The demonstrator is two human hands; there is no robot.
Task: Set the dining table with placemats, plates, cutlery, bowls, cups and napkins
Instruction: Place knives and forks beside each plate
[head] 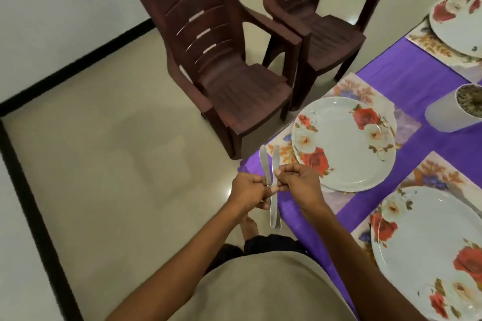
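A cream tiled floor [104,125] with a black border fills the left of the frame, under a white wall. Two brown plastic chairs [221,60] stand at upper centre. At lower centre, the left hand [247,190] grasps two knives [271,180], and the right hand [297,180] pinches one of them, just off the table's corner. On the right, a purple tablecloth [417,81] carries three floral placemats [365,91], each with one floral plate [344,143], and one white container [453,109].
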